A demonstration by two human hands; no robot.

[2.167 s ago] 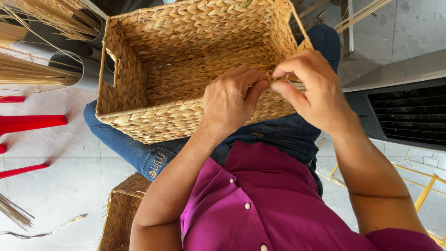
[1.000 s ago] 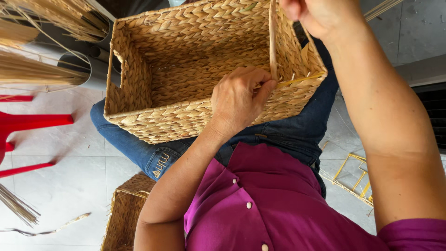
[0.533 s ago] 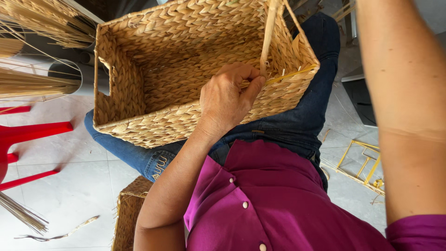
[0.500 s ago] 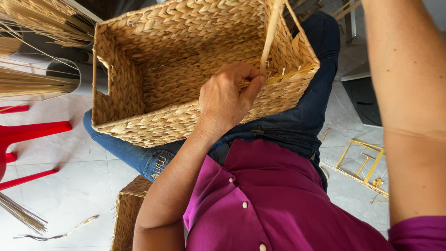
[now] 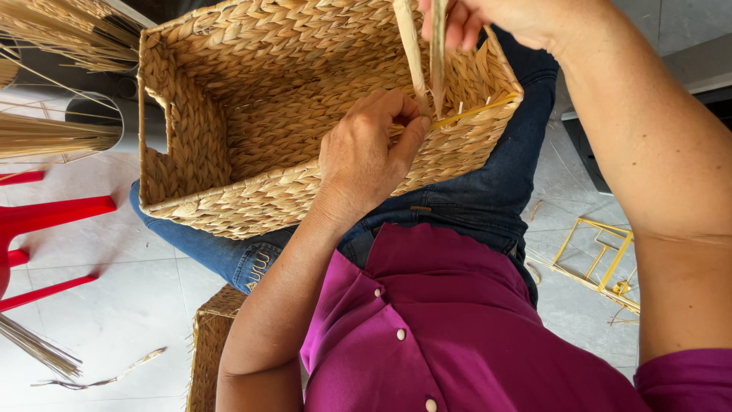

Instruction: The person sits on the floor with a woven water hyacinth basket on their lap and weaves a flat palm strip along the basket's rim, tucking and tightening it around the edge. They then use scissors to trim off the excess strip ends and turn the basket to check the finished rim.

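A rectangular woven straw basket (image 5: 252, 114) rests on my lap, its opening facing me. My left hand (image 5: 370, 152) presses on the near rim, fingers pinched at the spot where pale straw strands (image 5: 423, 53) come out of the weave. My right hand (image 5: 488, 19) is raised at the top edge of the view, gripping the upper ends of those strands and holding them taut. A yellow wire of the basket's frame (image 5: 476, 111) shows at the unwoven part of the rim.
Bundles of dry straw (image 5: 53, 76) lie at the left. A red plastic stool (image 5: 46, 236) stands on the white tiled floor. Another woven piece (image 5: 213, 343) sits below my knee. A yellow wire frame (image 5: 598, 263) lies on the floor at the right.
My right hand has risen from the rim to above the basket, pulling the straw strands up and tight. My left hand has stayed pinched on the rim.
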